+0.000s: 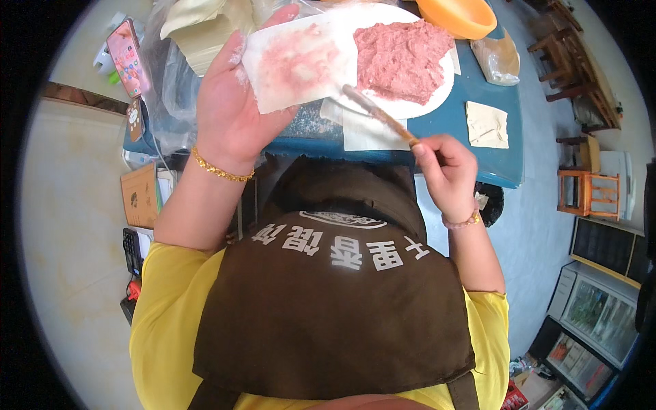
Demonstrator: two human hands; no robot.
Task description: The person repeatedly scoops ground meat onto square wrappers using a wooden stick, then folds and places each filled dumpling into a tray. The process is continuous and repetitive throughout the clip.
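Observation:
My left hand (230,102), palm up and dusted with white powder, supports a square dough wrapper (302,61) with a thin pink smear of minced meat on it. My right hand (446,171) grips a narrow wooden stick (384,117), whose far end is at the wrapper's lower right corner. Just right of the wrapper, a mound of pink minced meat (402,59) lies on a white plate (445,87). Loose wrappers (369,136) lie under and in front of the plate. Behind my left hand stands a stack of pale wrappers (205,31).
An orange bowl (461,18) stands beyond the plate, near a plastic-wrapped container (496,59). A folded wrapper (487,124) rests on the blue table (441,130) at right. A phone (128,57) is at the far left. Below the table's right corner is a black bin (492,205).

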